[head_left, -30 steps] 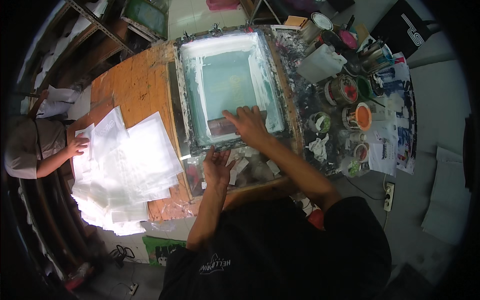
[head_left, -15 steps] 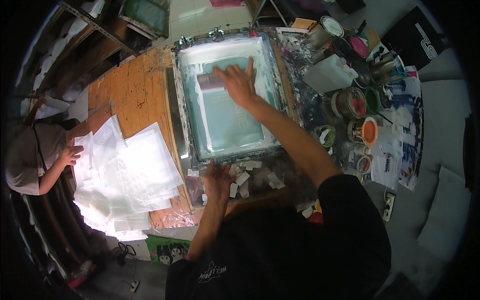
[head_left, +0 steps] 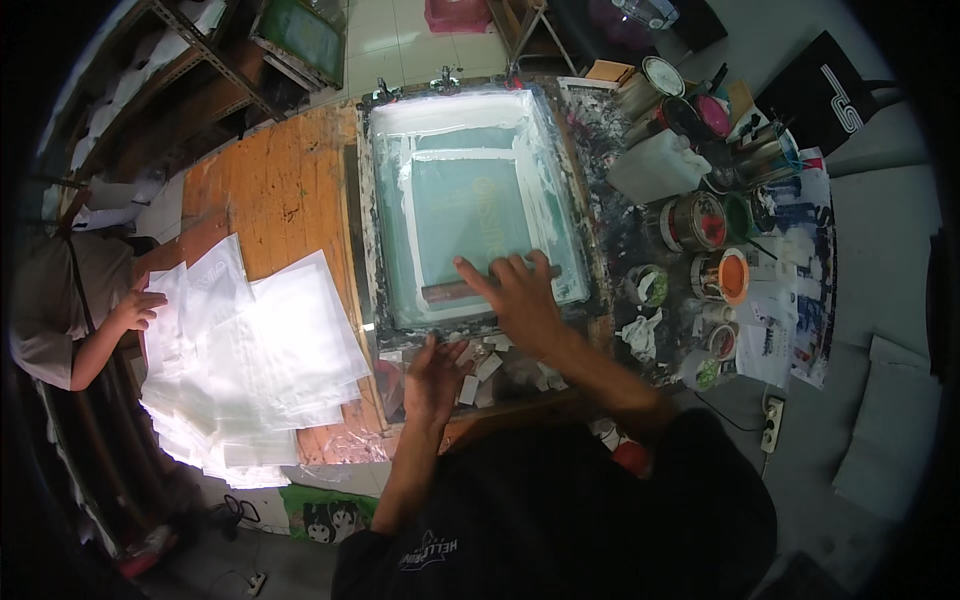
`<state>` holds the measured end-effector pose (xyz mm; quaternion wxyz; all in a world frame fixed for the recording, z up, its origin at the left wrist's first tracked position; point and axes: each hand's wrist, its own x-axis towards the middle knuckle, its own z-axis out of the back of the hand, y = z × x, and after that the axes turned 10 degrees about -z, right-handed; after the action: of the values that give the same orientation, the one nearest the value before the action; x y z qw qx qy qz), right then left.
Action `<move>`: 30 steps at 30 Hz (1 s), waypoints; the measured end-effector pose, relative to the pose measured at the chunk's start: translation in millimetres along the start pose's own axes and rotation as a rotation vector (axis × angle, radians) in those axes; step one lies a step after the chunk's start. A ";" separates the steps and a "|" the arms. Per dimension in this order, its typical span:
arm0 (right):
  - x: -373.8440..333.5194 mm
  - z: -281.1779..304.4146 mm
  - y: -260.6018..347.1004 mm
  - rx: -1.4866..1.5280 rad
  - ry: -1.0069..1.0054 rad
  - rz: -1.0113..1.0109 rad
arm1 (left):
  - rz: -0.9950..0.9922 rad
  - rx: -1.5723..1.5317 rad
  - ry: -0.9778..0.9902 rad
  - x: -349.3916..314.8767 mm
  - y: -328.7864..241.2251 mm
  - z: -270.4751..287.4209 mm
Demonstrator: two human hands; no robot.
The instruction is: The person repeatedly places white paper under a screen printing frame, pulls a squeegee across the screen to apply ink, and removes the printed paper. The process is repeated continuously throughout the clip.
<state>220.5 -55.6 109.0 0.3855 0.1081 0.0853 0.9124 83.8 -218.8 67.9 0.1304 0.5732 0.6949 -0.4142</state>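
Observation:
A screen-printing frame (head_left: pixel 378 200) with a pale green mesh lies flat on the ink-stained table. My right hand (head_left: pixel 515 295) grips a wooden squeegee (head_left: pixel 448 291) lying across the near end of the mesh. My left hand (head_left: pixel 433 375) rests with fingers spread on the near edge of the frame, beside scraps of white tape (head_left: pixel 478 362).
Open ink cans (head_left: pixel 700 222), an orange-filled pot (head_left: pixel 728 275) and a white jug (head_left: pixel 655 165) crowd the right of the table. A spread of clear plastic sheets (head_left: pixel 255 350) covers the wooden board at left, where another person's hand (head_left: pixel 138 308) touches them.
My right hand has pulled the squeegee from the far end of the mesh back to the near end. My left hand stays on the frame's near edge.

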 end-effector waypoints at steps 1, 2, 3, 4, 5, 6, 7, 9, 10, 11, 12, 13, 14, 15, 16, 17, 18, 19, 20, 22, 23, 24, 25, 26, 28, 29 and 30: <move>-3.2 15.0 10.1 -0.103 -0.059 0.009 | -0.027 -0.014 0.053 -4.5 -6.0 -4.9; 0.8 31.9 16.7 -0.075 -0.110 0.012 | -0.048 -0.026 0.104 -10.6 -15.0 -13.1; 6.5 49.8 22.6 -0.046 -0.161 0.012 | -0.067 -0.036 0.154 -17.0 -25.1 -22.4; 12.5 65.7 25.2 -0.017 -0.213 0.007 | -0.123 0.011 0.223 -23.4 -38.6 -39.3; 23.3 78.7 22.5 -0.012 -0.279 0.026 | -0.172 0.052 0.292 -27.5 -53.8 -62.1; 39.2 90.8 17.1 -0.006 -0.348 0.054 | -0.229 0.091 0.360 -21.9 -62.4 -76.5; 58.7 110.9 14.3 -0.020 -0.348 0.075 | -0.310 0.036 0.481 -5.8 -68.9 -77.5; 100.1 145.0 6.8 -0.020 -0.374 0.076 | -0.533 0.070 0.526 38.6 -83.3 -107.9; 118.0 159.7 5.1 -0.021 -0.383 0.078 | -0.648 0.080 0.543 60.0 -90.5 -122.4; 135.1 173.1 5.9 0.029 -0.333 0.051 | -0.704 0.359 0.276 108.8 -91.5 -113.0; 151.8 184.6 6.6 0.075 -0.280 0.026 | -0.803 0.835 0.089 146.1 -98.4 -111.1; 164.9 194.7 11.9 0.125 -0.222 0.013 | -0.965 1.073 0.141 198.2 -97.8 -92.5; 171.6 207.9 14.2 0.116 -0.244 0.054 | -1.145 1.297 0.171 250.8 -96.2 -76.3; 176.5 219.4 12.2 0.119 -0.265 0.101 | -1.148 1.587 0.087 289.6 -84.6 -46.1; 180.9 221.9 3.5 0.103 -0.287 0.126 | -1.557 1.910 0.002 279.0 -65.4 -51.6; 186.8 226.5 5.5 0.127 -0.265 0.083 | -1.655 1.868 0.193 294.7 -70.2 -35.0; 191.7 228.1 3.9 0.139 -0.247 0.025 | -1.650 1.800 0.309 301.3 -63.3 -38.9; 195.5 222.8 4.1 0.172 -0.216 -0.018 | -1.589 1.675 0.373 292.0 -48.7 -53.0; 199.4 217.6 7.1 0.210 -0.176 -0.053 | -1.518 1.523 0.423 281.4 -38.4 -65.4; 209.8 213.3 -1.9 0.196 -0.258 -0.037 | -1.386 1.301 0.416 247.9 -39.5 -81.9; 215.8 216.1 -6.0 0.139 -0.240 -0.068 | -1.213 1.195 0.332 210.9 -52.4 -97.9; 220.9 220.6 -5.4 0.082 -0.220 -0.095 | -1.240 1.242 0.218 207.7 -73.3 -79.7; 223.2 222.6 -6.5 0.123 -0.207 -0.117 | -1.250 1.279 0.140 212.1 -88.2 -63.2; 225.6 222.5 -7.5 0.163 -0.193 -0.135 | -1.285 1.270 0.023 215.4 -112.7 -38.5; 232.0 222.4 -9.1 0.235 -0.107 -0.193 | -1.343 1.229 -0.175 225.2 -174.0 30.2; 234.1 220.4 -11.5 0.202 -0.137 -0.176 | -1.360 1.191 -0.247 220.0 -212.1 73.0; 235.7 216.7 -14.6 0.164 -0.163 -0.165 | -1.349 1.147 -0.316 207.7 -248.9 114.5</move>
<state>127.3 140.3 345.0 0.4545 0.2057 0.1368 0.8558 -239.1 -158.7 -33.6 -0.3528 -0.0432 0.5440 -0.7601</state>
